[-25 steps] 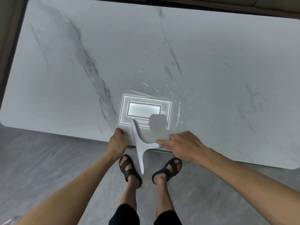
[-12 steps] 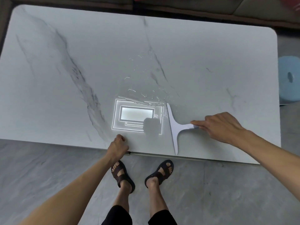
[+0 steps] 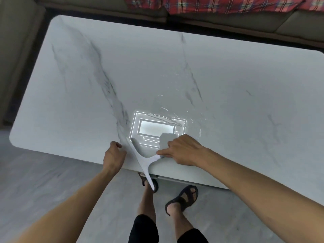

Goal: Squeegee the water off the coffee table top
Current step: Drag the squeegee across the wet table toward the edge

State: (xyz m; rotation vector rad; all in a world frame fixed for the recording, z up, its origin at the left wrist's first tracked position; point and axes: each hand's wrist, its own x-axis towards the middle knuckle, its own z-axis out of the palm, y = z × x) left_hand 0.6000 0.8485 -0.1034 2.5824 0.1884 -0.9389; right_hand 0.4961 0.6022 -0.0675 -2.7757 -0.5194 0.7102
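Two bare hands work at the near edge of the table (image 3: 175,67), a white marble-look slab with grey veins and rounded corners. The right hand (image 3: 184,149) is closed around the handle of the squeegee (image 3: 142,159), fingers curled over it and the forefinger laid along it toward the left. That tool is white, smooth and T-shaped: its long blade runs from a far-left tip on the top, near the left thumb, down to a near-right tip that overhangs the edge above one foot, while the short handle points right into the gripping hand. The left hand (image 3: 114,156) is pressed on the table edge just left of the blade, fingers curled over the rim, holding nothing else; whether it touches the blade cannot be told. Thin streaks and beads of water (image 3: 164,109) glint on the glossy surface beyond and to the right of the tool, well toward the middle of the top. A bright rectangular reflection (image 3: 156,129) of nested lines lies just beyond the right hand. Dark sandals (image 3: 182,199) stand on the grey stone-look floor (image 3: 52,181) below. Along the far side runs a sofa (image 3: 228,23) draped with red plaid cloth (image 3: 210,4).
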